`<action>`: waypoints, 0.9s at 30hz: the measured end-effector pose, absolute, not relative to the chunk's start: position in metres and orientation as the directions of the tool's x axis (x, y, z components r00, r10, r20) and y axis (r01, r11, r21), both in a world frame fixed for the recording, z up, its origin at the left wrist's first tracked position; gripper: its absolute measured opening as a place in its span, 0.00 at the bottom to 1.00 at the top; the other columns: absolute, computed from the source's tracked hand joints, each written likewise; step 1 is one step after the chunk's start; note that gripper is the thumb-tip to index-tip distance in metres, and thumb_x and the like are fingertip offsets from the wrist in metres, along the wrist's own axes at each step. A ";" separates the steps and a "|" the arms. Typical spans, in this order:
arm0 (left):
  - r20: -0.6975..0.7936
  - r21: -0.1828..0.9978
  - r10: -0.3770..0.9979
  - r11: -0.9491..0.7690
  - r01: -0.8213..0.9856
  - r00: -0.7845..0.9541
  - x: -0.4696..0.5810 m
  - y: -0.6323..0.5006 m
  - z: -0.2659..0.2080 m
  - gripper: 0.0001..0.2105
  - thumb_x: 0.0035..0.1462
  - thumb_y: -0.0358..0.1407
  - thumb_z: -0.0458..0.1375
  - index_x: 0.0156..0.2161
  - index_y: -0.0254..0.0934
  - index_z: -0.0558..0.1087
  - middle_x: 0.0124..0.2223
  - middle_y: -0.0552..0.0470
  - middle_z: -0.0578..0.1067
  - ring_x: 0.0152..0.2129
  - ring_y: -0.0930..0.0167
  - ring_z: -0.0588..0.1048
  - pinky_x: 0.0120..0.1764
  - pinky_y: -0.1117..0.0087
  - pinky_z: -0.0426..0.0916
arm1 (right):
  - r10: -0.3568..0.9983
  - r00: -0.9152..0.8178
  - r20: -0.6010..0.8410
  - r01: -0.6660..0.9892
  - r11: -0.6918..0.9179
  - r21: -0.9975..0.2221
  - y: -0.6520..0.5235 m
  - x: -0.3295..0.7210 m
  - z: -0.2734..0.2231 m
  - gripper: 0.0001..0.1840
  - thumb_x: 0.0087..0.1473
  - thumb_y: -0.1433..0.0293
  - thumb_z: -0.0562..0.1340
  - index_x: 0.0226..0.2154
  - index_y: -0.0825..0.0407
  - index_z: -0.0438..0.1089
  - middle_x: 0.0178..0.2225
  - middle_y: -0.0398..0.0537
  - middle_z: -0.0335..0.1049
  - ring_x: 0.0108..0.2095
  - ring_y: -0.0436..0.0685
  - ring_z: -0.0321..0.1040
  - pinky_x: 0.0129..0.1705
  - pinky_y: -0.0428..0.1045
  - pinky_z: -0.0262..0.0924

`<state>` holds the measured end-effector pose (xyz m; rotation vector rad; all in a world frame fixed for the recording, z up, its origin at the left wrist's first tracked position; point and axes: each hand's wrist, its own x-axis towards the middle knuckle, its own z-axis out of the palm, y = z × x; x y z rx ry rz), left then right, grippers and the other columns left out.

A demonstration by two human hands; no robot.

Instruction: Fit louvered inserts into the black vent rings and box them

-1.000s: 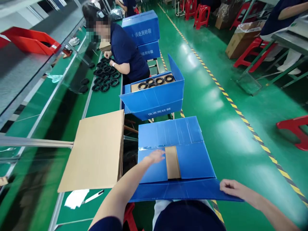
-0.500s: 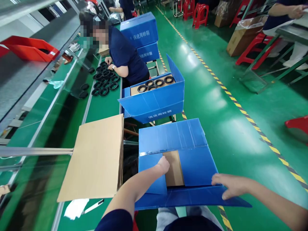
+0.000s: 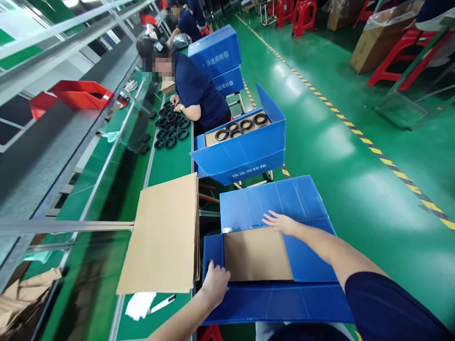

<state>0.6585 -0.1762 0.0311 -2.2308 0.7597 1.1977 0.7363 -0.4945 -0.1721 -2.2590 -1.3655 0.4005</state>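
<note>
A blue corrugated plastic box (image 3: 313, 255) stands in front of me. Brown cardboard (image 3: 258, 255) shows inside it, between the flaps. My left hand (image 3: 216, 284) is at the near end of the box's left flap (image 3: 213, 251), which is folded outward. Its fingers are slightly bent and apart, touching the flap near the box's inner edge. Over the far flap (image 3: 265, 199) hovers or rests my right hand (image 3: 280, 223), fingers spread and holding nothing; contact is unclear. The near flap (image 3: 280, 300) lies folded out toward my body.
Left of the box, cardboard sheets (image 3: 161, 237) are stacked on the green bench, beside a white-handled pen or cutter (image 3: 161, 303) and white paper (image 3: 139, 305). Ahead, another blue box (image 3: 249, 149) holds black rings. A co-worker (image 3: 199, 90) sits by more rings (image 3: 170, 128).
The left flap has swung outward, exposing more cardboard. My left hand moved left and nearer to me. My right hand left the near right corner and reached across to the far flap.
</note>
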 end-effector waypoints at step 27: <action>-0.735 -0.019 -0.606 -0.427 -0.904 0.302 0.773 -0.307 -0.142 0.19 0.63 0.31 0.61 0.58 0.38 0.70 0.64 0.44 0.65 0.64 0.54 0.56 0.65 0.39 0.47 | 0.733 0.615 0.291 0.749 -0.658 0.077 -0.562 0.897 -0.040 0.26 0.51 0.84 0.59 0.50 0.50 0.74 0.68 0.42 0.49 0.67 0.77 0.39 0.67 0.75 0.39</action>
